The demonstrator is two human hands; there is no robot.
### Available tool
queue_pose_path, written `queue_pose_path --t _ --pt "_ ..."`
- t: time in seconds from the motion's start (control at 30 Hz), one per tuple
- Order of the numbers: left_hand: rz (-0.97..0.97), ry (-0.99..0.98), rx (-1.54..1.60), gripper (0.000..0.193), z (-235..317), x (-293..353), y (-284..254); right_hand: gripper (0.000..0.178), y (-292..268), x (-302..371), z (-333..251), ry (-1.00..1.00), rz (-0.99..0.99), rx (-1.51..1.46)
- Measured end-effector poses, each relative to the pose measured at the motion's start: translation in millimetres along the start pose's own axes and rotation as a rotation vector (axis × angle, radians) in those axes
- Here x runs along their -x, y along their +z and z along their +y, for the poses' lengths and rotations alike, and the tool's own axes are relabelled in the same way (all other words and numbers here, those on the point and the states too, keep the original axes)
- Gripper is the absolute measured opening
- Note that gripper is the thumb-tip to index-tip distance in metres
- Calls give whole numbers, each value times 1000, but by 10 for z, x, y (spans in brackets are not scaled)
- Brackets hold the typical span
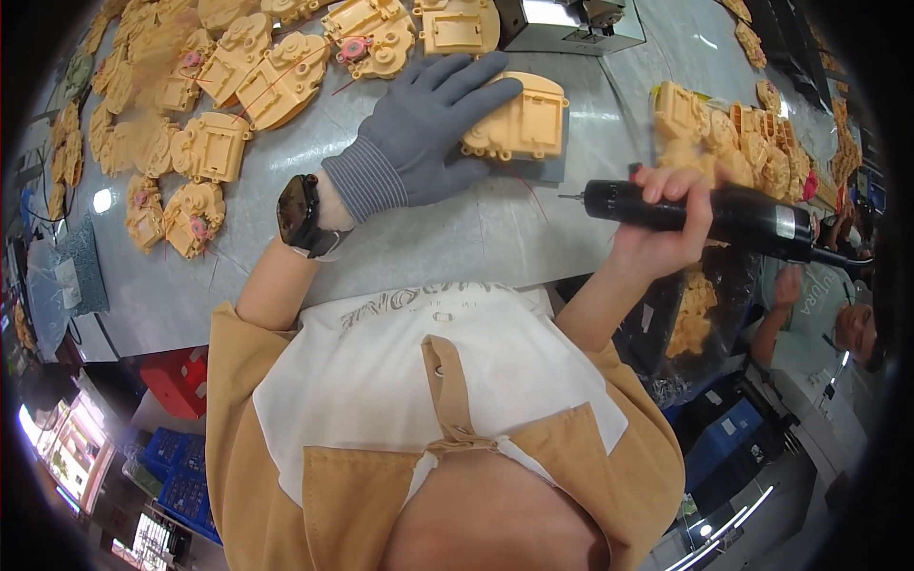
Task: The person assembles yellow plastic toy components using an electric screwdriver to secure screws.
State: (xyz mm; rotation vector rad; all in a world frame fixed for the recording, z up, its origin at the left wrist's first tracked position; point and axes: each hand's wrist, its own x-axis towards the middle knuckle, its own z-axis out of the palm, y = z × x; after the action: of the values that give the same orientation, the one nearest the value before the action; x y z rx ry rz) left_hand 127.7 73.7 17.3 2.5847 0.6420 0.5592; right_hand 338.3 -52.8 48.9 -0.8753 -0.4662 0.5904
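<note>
My left hand [428,133], in a grey knit glove, reaches over the left side of a yellow plastic housing [530,114] and holds it, with the fingers along its upper left and the thumb below. The housing rests on a flat grey block [541,171], and a thin red wire trails below it. In my bare right hand [673,214] is a black electric screwdriver [752,221], gripped around its body. Its bit points left and stands apart from the housing, lower and to the right of it. A cord leaves the tool's right end.
Many similar yellow housings [286,81] lie across the left and far side of the grey table [381,276]. More are piled at the right [705,133]. A metal box-shaped device [571,27] stands at the far middle. Another person [838,328] is at the right edge.
</note>
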Motion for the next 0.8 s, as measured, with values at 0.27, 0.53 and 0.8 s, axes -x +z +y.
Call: queue_pose_path --t 0.27,0.53,0.8 --pt "158 4 -104 74 289 -238 186 24 466 -572 -262 -242 -197 -171" --pt "222 -262 -66 82 301 160 196 35 1209 -1069 168 -434 -109 240" --pt "463 -211 196 87 141 341 367 29 870 -1531 587 -452 -255 524"
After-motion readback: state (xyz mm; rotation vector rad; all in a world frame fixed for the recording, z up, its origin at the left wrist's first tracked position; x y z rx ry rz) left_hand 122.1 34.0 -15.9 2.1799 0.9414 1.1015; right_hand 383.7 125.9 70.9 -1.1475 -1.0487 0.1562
